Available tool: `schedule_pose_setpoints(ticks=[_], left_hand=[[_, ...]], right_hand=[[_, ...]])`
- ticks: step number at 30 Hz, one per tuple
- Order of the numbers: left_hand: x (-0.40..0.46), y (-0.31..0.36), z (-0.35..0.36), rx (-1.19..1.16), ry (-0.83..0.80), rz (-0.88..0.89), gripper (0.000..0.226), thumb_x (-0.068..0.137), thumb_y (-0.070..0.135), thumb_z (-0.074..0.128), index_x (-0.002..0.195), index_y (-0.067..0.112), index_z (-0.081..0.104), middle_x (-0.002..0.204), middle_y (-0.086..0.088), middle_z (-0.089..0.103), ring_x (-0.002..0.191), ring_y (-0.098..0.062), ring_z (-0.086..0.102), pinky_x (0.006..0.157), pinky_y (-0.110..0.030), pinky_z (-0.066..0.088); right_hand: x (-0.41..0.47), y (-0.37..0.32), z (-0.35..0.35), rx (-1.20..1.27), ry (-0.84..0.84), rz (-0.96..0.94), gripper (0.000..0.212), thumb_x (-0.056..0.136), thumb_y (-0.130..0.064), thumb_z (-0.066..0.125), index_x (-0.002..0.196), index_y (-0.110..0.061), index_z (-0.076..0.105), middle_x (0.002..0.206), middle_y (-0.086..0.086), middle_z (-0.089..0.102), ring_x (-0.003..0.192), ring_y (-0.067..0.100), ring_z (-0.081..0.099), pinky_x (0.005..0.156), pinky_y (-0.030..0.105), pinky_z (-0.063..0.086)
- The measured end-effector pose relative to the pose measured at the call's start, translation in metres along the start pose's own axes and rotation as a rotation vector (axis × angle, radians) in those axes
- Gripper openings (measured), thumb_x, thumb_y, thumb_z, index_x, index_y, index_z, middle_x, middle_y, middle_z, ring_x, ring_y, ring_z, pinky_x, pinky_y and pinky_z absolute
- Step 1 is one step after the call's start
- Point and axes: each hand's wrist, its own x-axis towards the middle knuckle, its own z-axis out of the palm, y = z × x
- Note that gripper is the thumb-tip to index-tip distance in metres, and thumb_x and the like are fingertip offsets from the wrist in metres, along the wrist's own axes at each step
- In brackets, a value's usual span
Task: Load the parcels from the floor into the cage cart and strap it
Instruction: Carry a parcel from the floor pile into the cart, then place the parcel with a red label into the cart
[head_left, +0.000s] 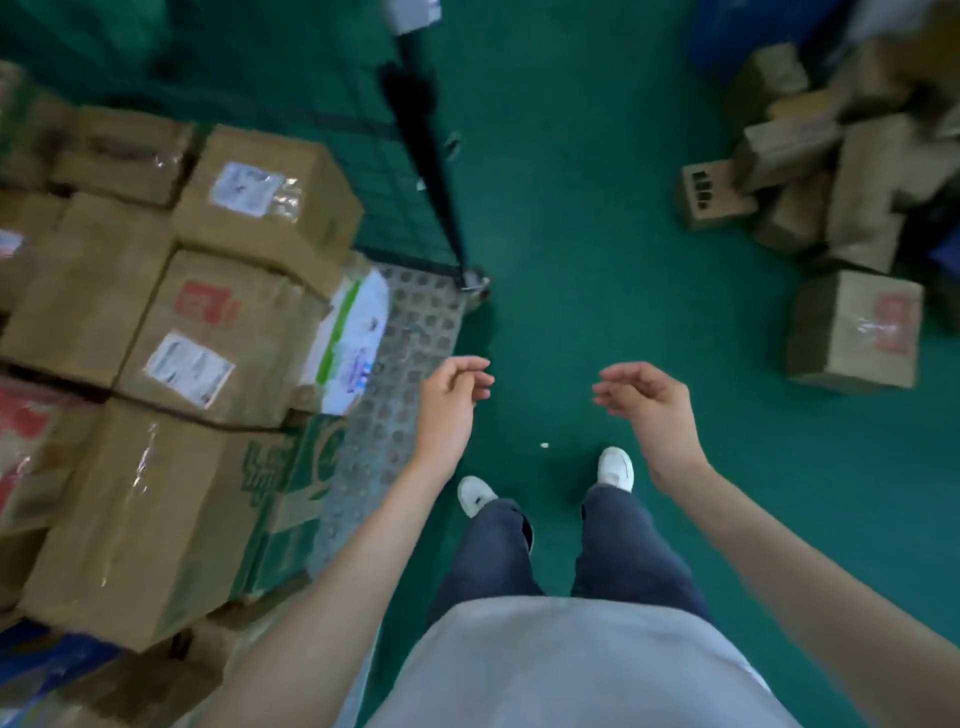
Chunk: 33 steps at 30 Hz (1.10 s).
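Green floor (571, 234), parcels (831, 171) heaped right — cage cart (415, 332) left, both hands empty

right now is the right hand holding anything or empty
Empty: the right hand hangs over the green floor with loosely curled fingers, nothing in it.

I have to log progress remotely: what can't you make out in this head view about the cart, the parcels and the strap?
- Cage cart: its left side and top are cut off by the frame edges, so how full it is stays unknown.
- Floor parcels: motion blur and the right edge prevent a count.
- Labels on the carted boxes: too blurred to read.
- Strap: none identifiable; the dark post is smeared.
- Left hand and right hand: empty.
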Motion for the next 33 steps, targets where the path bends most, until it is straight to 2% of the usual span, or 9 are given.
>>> schedule_pose_setpoints(ticks=[5,9,13,17,21,26,30,33], left_hand=[[-0.001,0.015,0.112,0.139,-0.201,0.01,0.034,0.099,0.003,0.039,0.089,0.022,0.065,0.087,0.002,0.067,0.074,-0.009,0.061,0.072,-0.019,0.045],[-0.013,0.031,0.221,0.224,-0.332,0.023,0.033,0.098,0.003,0.038,0.091,0.02,0.065,0.086,0.003,0.067,0.075,-0.009,0.061,0.071,-0.019,0.045],[-0.027,0.043,0.322,0.271,-0.44,-0.019,0.03,0.098,0.003,0.038,0.098,0.014,0.066,0.09,0.002,0.067,0.074,-0.007,0.061,0.067,-0.012,0.045],[-0.038,0.058,0.397,0.215,-0.473,-0.103,0.028,0.098,0.004,0.039,0.095,0.015,0.065,0.086,0.003,0.067,0.072,-0.007,0.061,0.071,-0.02,0.046],[-0.037,0.068,0.465,0.214,-0.488,-0.108,0.029,0.099,0.006,0.039,0.092,0.018,0.064,0.083,0.002,0.067,0.071,-0.008,0.061,0.068,-0.02,0.046],[-0.006,0.074,0.525,0.319,-0.478,-0.13,0.028,0.1,0.008,0.038,0.094,0.017,0.063,0.083,0.001,0.068,0.071,-0.009,0.061,0.065,-0.02,0.045],[0.033,0.082,0.58,0.415,-0.486,-0.131,0.025,0.101,0.01,0.037,0.1,0.015,0.061,0.086,0.0,0.067,0.07,-0.009,0.059,0.065,-0.02,0.044],[0.062,0.09,0.622,0.504,-0.485,-0.141,0.024,0.101,0.012,0.036,0.103,0.015,0.06,0.093,-0.002,0.066,0.072,-0.01,0.059,0.066,-0.022,0.043]], right_hand=[[0.003,0.011,-0.123,0.128,0.217,0.046,0.026,0.093,0.008,0.049,0.087,-0.013,0.064,0.083,0.006,0.069,0.067,0.007,0.066,0.069,0.014,0.051],[0.011,0.029,-0.228,0.221,0.365,0.111,0.026,0.092,0.008,0.05,0.085,-0.013,0.064,0.081,0.005,0.068,0.064,0.006,0.066,0.066,0.014,0.051],[0.021,0.049,-0.314,0.261,0.484,0.167,0.025,0.093,0.006,0.05,0.084,-0.014,0.063,0.08,0.004,0.067,0.063,0.007,0.065,0.068,0.017,0.051],[0.029,0.061,-0.373,0.333,0.572,0.22,0.025,0.093,0.006,0.049,0.084,-0.013,0.062,0.08,0.005,0.066,0.068,0.013,0.063,0.075,0.023,0.052],[0.037,0.071,-0.422,0.388,0.643,0.267,0.023,0.093,0.005,0.048,0.087,-0.012,0.062,0.081,0.003,0.067,0.07,0.012,0.062,0.075,0.024,0.049],[0.065,0.077,-0.476,0.401,0.685,0.317,0.02,0.094,0.003,0.049,0.091,-0.012,0.062,0.084,0.003,0.067,0.072,0.012,0.062,0.076,0.025,0.049],[0.105,0.07,-0.527,0.392,0.721,0.326,0.022,0.094,0.003,0.049,0.089,-0.013,0.062,0.086,0.004,0.067,0.074,0.012,0.063,0.072,0.02,0.048],[0.139,0.061,-0.564,0.371,0.735,0.34,0.02,0.092,0.002,0.053,0.088,-0.016,0.062,0.089,0.003,0.068,0.077,0.013,0.063,0.078,0.024,0.048]])
